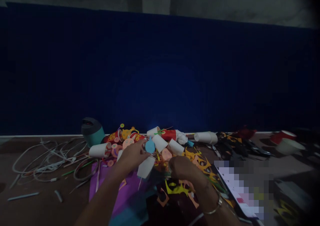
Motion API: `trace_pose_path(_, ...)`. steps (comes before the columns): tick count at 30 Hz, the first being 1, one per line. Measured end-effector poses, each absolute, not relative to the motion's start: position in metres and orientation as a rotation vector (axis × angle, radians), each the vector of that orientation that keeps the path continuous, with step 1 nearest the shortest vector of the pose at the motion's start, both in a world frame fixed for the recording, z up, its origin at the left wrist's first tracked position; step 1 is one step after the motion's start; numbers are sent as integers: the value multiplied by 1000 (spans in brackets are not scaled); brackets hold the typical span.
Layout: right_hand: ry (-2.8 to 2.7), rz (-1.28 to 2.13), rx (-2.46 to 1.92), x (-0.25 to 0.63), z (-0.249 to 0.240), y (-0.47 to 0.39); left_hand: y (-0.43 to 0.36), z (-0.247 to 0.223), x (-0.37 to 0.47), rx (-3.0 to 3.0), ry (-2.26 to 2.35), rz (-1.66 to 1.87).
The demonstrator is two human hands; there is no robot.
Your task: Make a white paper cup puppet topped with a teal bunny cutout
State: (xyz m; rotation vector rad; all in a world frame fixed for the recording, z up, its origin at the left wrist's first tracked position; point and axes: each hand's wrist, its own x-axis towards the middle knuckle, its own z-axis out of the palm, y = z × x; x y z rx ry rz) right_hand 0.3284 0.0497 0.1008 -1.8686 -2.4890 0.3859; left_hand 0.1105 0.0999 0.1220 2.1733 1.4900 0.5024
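Note:
My left hand (132, 156) reaches into a pile of paper crafts, its fingertips closed at the edge of a blue paper disc (150, 146). Just below those fingers lies a white paper cup (146, 167). My right hand (181, 167), with a bracelet on the wrist, is bent over orange paper scraps; its fingers curl inward and what they hold, if anything, is hidden. Between the hands is a peach paper disc (166, 154). White cups (160, 143) and a red cup (169, 135) lie behind them.
White cables (47, 164) and a teal container (93, 132) are at the left. Purple paper (130, 189) lies under the left forearm, yellow cut-out scraps (176, 188) near the right. A partly pixelated tablet-like object (237, 192) and more cups (290, 146) are at the right.

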Motion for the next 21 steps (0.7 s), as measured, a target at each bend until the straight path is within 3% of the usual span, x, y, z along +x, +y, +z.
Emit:
trace_pose_path(9, -1960, 609, -1493, 320, 128, 47, 71, 116, 150, 2359, 990, 923)
trace_pose_path(16, -1769, 647, -1408, 316, 132, 44, 58, 107, 162, 2345, 936, 1013)
trace_pose_path(21, -1819, 688, -1343, 318, 137, 42, 59, 113, 162, 1993, 1032, 1149)
